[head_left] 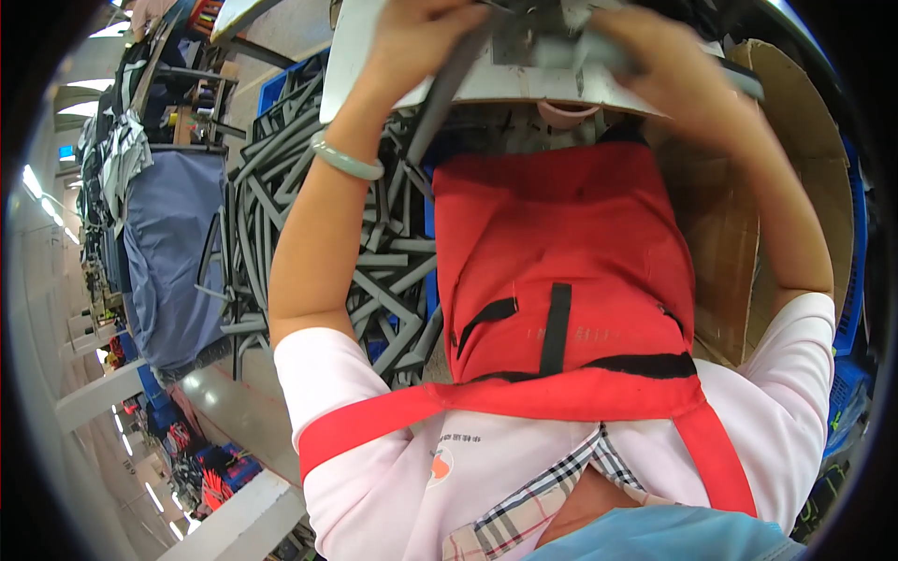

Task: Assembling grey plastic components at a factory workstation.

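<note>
At the top of the head view, my left hand (421,33) is closed, its fingers pinching a dark grey strip (449,89) that slants down past the table edge. My right hand (659,61) is smeared by motion over the table's right side. It appears closed around a lighter grey strip (744,79), also blurred, whose end sticks out beyond the wrist. Between my hands a dark metal fixture (513,42) sits on the white tabletop (360,61); the frame's top edge cuts it off.
A large heap of bent grey strips (271,201) lies left of my legs, with blue crate edges around it. An open cardboard box (804,206) stands at the right. Under the table edge shows a pinkish bowl (568,114). A red apron (571,243) covers my lap.
</note>
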Available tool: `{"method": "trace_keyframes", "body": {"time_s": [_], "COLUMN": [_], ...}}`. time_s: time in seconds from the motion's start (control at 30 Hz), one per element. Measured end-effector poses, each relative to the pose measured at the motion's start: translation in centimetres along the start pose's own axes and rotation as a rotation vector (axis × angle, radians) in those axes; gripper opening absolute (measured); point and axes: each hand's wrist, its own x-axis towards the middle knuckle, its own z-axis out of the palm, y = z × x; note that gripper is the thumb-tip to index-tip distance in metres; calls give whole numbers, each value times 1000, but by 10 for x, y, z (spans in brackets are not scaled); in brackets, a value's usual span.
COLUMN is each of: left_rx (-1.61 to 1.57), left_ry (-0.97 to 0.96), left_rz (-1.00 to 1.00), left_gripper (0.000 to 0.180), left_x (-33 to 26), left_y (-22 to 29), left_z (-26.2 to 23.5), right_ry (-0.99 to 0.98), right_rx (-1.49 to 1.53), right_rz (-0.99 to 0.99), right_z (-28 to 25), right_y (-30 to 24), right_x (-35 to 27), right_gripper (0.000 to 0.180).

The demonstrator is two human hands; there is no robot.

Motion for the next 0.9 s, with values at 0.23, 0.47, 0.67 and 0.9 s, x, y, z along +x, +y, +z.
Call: {"method": "trace_keyframes", "body": {"time_s": [0.23, 0.47, 0.67, 0.9], "left_rx": [-184, -35, -547, -159], "left_ry": [-158, -264, -359, -161], "left_rz": [336, 31, -215, 105], "left_gripper": [22, 38, 31, 37], "left_x": [-22, -81, -80, -13], "left_y": [42, -66, -38, -6], "left_z": [63, 42, 27, 10], "right_ry": [180, -113, -128, -189], "right_rx": [-328, 41, -47, 70], "right_rz": [-523, -159, 69, 309], "right_z": [153, -5, -22, -63], "right_y": [-38, -14, -2, 10], "right_x": [6, -17, -28, 1], "right_gripper": [12, 57, 55, 83]}}
